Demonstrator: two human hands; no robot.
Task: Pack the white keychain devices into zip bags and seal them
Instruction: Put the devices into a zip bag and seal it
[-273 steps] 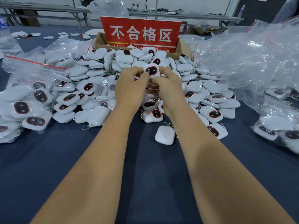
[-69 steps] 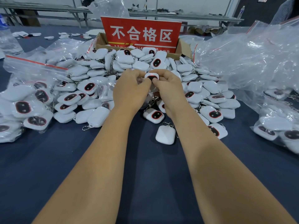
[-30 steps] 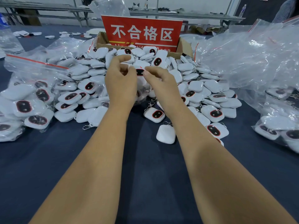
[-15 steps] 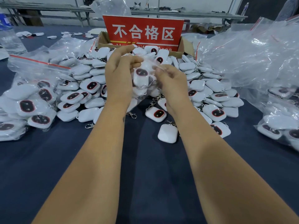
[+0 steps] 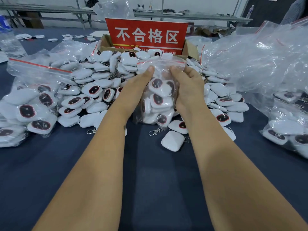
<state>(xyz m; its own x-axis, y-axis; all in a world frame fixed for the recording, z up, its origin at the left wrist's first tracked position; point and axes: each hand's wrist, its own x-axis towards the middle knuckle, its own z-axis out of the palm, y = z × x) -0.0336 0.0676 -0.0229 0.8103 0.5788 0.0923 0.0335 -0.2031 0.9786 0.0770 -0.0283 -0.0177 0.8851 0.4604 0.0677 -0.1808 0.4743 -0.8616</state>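
Where hands (image 5: 168, 85) clasp: zip bag (image 5: 157, 104)

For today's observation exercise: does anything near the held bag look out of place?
Yes. A metal clasp sticks out below the bag onto the cloth, though the hands hold the bag upright; the bottom may be torn.

Clear, crinkled, glossy plastic zip bag (image 5: 162, 69), smooth white plastic keychain devices (image 5: 173, 143) with dark shiny faces, bright metal clasp (image 5: 155, 131), matt navy cloth table cover (image 5: 155, 180), brown cardboard box (image 5: 190, 49).
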